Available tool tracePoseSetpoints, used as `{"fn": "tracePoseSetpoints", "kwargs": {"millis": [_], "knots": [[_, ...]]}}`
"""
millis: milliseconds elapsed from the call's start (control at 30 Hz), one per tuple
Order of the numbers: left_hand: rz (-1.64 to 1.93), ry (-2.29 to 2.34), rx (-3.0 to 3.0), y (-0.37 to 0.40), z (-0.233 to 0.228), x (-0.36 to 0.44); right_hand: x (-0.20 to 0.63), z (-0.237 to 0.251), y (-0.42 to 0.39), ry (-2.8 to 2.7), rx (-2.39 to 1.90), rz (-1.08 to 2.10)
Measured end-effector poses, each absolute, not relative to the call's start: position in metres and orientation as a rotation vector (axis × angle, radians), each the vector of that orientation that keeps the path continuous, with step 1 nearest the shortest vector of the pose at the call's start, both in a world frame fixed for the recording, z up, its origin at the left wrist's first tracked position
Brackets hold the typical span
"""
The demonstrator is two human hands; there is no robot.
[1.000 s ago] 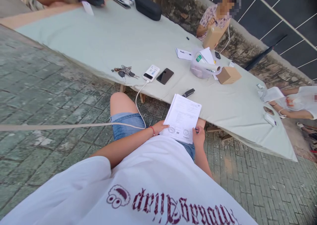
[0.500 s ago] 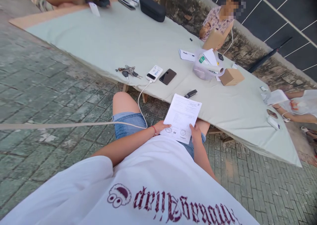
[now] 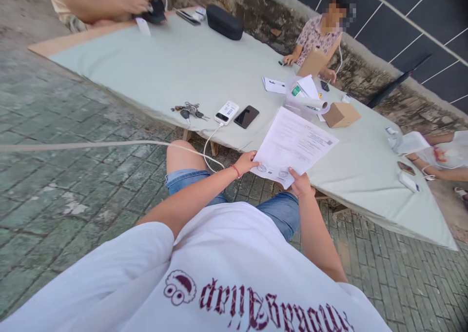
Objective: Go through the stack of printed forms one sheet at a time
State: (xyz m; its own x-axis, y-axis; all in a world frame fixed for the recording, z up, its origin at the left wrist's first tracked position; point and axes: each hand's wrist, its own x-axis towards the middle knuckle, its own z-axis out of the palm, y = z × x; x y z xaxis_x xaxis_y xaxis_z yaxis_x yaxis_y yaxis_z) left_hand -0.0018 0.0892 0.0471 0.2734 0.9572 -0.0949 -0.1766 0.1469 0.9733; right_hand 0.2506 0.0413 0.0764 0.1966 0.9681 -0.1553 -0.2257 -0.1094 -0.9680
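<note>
I hold a printed paper sheet (image 3: 294, 144) with two round stamps near its lower edge, lifted above my knees and tilted toward the low table (image 3: 175, 64). My left hand (image 3: 245, 162), with a red band at the wrist, grips the sheet's lower left corner. My right hand (image 3: 300, 185) grips its lower right edge. The paper hides part of the table edge behind it.
On the cloth lie keys (image 3: 188, 111), a white power bank (image 3: 226, 112) with a cable, a dark phone (image 3: 246, 116), a cardboard box (image 3: 341, 114) and a black case (image 3: 224, 22). Other people sit at the far side, far left end and right end.
Both my hands have raised the paper off my lap and moved it forward and to the right, over the table edge. The small black object on the cloth is now hidden behind it.
</note>
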Motion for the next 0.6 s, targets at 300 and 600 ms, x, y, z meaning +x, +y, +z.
{"fn": "tracePoseSetpoints", "kwargs": {"millis": [300,600], "knots": [[1.265,0.734,1.285,0.184,0.107,0.015,0.243,0.13,0.098,-1.177,-1.134,0.956],[0.996,0.783,1.25,0.173,0.08,-0.006,0.261,0.095,0.108,-1.209,-1.262,1.141]]}}
